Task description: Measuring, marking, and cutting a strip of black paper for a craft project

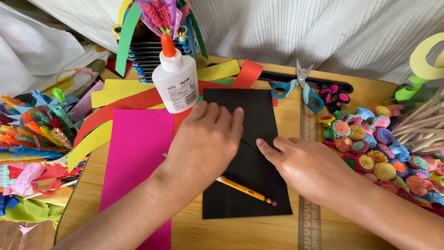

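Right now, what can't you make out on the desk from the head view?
- Pencil: its upper end is hidden under the left hand.
- Black paper: the middle, where both hands press, is covered by them; whether there is a crease there is unclear.
- Ruler: bottom cut off by the frame edge; markings too small.
- Right hand: thumb not visible.

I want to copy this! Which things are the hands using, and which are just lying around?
In use:
left hand
right hand
flat black paper sheet

Lying about:
yellow pencil
white glue bottle with orange cap
blue-handled scissors
pink paper sheet
clear ruler
colourful paper flowers
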